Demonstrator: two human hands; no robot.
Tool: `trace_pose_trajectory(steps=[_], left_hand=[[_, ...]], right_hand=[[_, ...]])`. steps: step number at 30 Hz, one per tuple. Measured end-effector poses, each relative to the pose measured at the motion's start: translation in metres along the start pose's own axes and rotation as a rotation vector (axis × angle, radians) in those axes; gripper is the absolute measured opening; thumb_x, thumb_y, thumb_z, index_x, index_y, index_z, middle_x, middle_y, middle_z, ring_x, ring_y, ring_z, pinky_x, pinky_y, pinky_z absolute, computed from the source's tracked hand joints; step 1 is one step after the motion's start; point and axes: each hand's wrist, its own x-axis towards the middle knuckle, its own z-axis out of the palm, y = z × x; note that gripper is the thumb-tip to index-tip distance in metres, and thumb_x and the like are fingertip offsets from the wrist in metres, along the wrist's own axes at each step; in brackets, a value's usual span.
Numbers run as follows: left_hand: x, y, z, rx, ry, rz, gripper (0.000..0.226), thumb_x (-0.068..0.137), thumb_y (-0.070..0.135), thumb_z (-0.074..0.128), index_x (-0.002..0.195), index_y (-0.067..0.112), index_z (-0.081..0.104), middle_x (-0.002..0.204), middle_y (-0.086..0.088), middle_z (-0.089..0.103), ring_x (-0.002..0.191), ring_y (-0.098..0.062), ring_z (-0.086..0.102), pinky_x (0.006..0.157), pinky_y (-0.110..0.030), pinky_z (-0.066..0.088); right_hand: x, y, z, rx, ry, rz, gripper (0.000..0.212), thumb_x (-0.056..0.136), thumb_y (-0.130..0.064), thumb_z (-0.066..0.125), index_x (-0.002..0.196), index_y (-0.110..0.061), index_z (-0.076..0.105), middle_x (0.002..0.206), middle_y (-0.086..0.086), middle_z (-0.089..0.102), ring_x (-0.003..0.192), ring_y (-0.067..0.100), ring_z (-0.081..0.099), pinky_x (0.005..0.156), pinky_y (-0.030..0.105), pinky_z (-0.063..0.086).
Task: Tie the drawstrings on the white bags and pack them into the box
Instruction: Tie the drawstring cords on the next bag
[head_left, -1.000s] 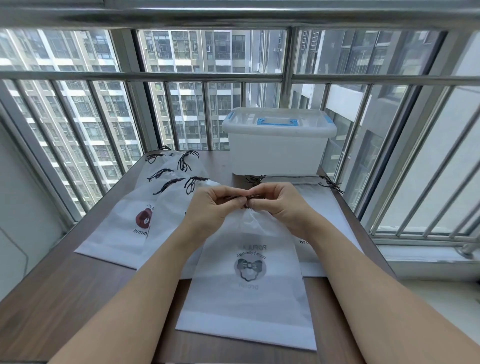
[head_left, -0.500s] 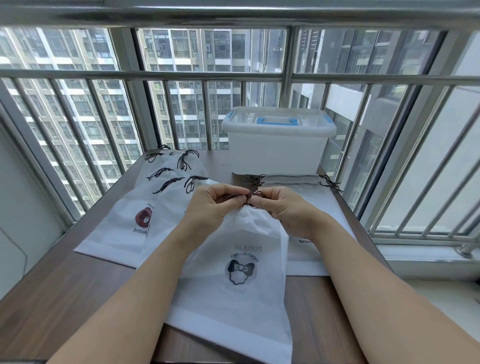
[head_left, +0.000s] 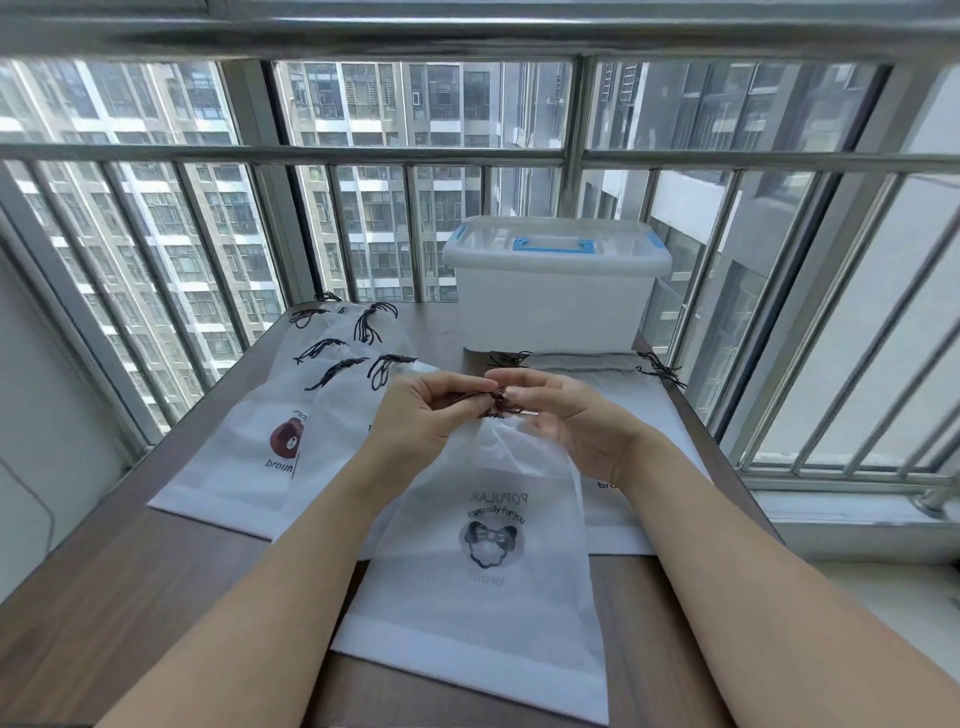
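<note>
From the head camera, the left hand (head_left: 423, 415) has its fingers curled, thumb and fingertips pinching the dark drawstring (head_left: 493, 404) at the gathered neck of a white drawstring bag (head_left: 483, 561). The right hand (head_left: 563, 421) meets it at the same cord; its fingers bend round the string's other side. The bag hangs from both hands down to the wooden table (head_left: 130, 587). Beyond the hands stands the lidded plastic box (head_left: 556, 306). Left of the left hand lie tied bags (head_left: 244, 441); under the right wrist lies a flat bag (head_left: 623, 519).
</note>
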Motion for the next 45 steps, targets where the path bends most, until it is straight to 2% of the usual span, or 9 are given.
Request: trace_pose_trajectory(steps=[9, 14, 16, 19, 23, 28, 34, 41, 45], left_hand=[[0.001, 0.000, -0.001, 0.021, -0.005, -0.004, 0.018, 0.085, -0.006, 0.070, 0.100, 0.002, 0.075, 0.091, -0.010, 0.078, 0.088, -0.017, 0.074, 0.080, -0.019, 0.054], [0.001, 0.000, -0.001, 0.073, 0.024, 0.001, 0.017, 0.084, -0.005, 0.072, 0.099, 0.003, 0.077, 0.088, -0.005, 0.078, 0.084, -0.011, 0.073, 0.079, -0.016, 0.052], [0.000, 0.001, 0.001, 0.077, 0.022, 0.008, 0.018, 0.084, -0.006, 0.071, 0.099, 0.002, 0.076, 0.086, -0.003, 0.078, 0.083, -0.010, 0.073, 0.078, -0.015, 0.052], [-0.002, 0.003, 0.004, 0.052, -0.005, 0.042, 0.020, 0.085, -0.011, 0.068, 0.100, -0.001, 0.075, 0.083, 0.002, 0.078, 0.081, -0.007, 0.073, 0.076, -0.013, 0.052], [-0.004, 0.004, 0.004, 0.081, -0.047, 0.086, 0.025, 0.084, -0.012, 0.068, 0.096, 0.007, 0.077, 0.087, 0.003, 0.078, 0.084, -0.009, 0.072, 0.080, -0.017, 0.052], [-0.003, 0.000, 0.002, 0.121, -0.061, 0.112, 0.022, 0.083, -0.011, 0.070, 0.097, 0.004, 0.076, 0.091, -0.006, 0.078, 0.089, -0.017, 0.074, 0.083, -0.021, 0.055], [-0.002, 0.001, 0.001, 0.076, -0.009, 0.045, 0.015, 0.084, 0.002, 0.075, 0.100, 0.000, 0.075, 0.088, -0.010, 0.077, 0.084, -0.018, 0.073, 0.081, -0.025, 0.057], [0.002, -0.004, -0.003, 0.079, 0.024, -0.026, 0.025, 0.083, 0.004, 0.077, 0.107, 0.005, 0.071, 0.075, -0.014, 0.070, 0.062, -0.015, 0.062, 0.068, -0.022, 0.054], [0.005, -0.004, -0.006, 0.031, 0.032, -0.034, 0.029, 0.087, 0.003, 0.072, 0.116, 0.005, 0.068, 0.083, -0.020, 0.074, 0.068, -0.015, 0.068, 0.074, -0.021, 0.055]], right_hand=[[0.001, 0.004, -0.001, -0.037, 0.152, -0.066, 0.015, 0.087, 0.004, 0.067, 0.099, -0.001, 0.074, 0.092, 0.015, 0.075, 0.080, 0.023, 0.074, 0.076, 0.029, 0.062], [0.002, 0.000, -0.001, -0.035, 0.217, -0.117, 0.021, 0.084, -0.005, 0.070, 0.103, -0.010, 0.074, 0.083, 0.003, 0.071, 0.067, 0.011, 0.063, 0.072, 0.024, 0.054], [0.000, -0.001, -0.002, 0.038, 0.180, -0.061, 0.025, 0.089, -0.008, 0.065, 0.114, -0.009, 0.071, 0.084, 0.001, 0.067, 0.061, 0.007, 0.058, 0.063, 0.020, 0.053], [-0.001, 0.000, -0.005, 0.021, 0.064, 0.088, 0.032, 0.095, -0.018, 0.062, 0.126, -0.011, 0.068, 0.093, -0.002, 0.064, 0.076, 0.009, 0.059, 0.076, 0.019, 0.052], [-0.002, -0.001, -0.001, 0.081, -0.130, 0.225, 0.028, 0.091, -0.040, 0.065, 0.100, -0.013, 0.064, 0.066, -0.009, 0.048, 0.049, 0.003, 0.039, 0.050, 0.016, 0.022], [-0.005, 0.000, 0.006, -0.247, 0.067, 0.070, 0.028, 0.096, -0.029, 0.064, 0.073, -0.014, 0.067, 0.057, -0.008, 0.047, 0.048, 0.003, 0.044, 0.055, 0.015, 0.039], [-0.009, -0.007, 0.010, -0.565, 0.124, -0.167, 0.018, 0.090, -0.021, 0.075, 0.086, -0.003, 0.077, 0.063, 0.004, 0.057, 0.052, 0.008, 0.036, 0.051, 0.020, 0.030], [0.003, 0.004, 0.011, -1.106, 0.193, -0.435, 0.006, 0.086, -0.012, 0.077, 0.089, -0.015, 0.082, 0.074, 0.000, 0.076, 0.068, 0.017, 0.068, 0.066, 0.033, 0.053], [0.007, 0.007, 0.007, -1.075, 0.214, -0.485, 0.012, 0.092, -0.017, 0.070, 0.084, -0.014, 0.079, 0.069, 0.015, 0.066, 0.067, 0.034, 0.056, 0.059, 0.038, 0.041]])
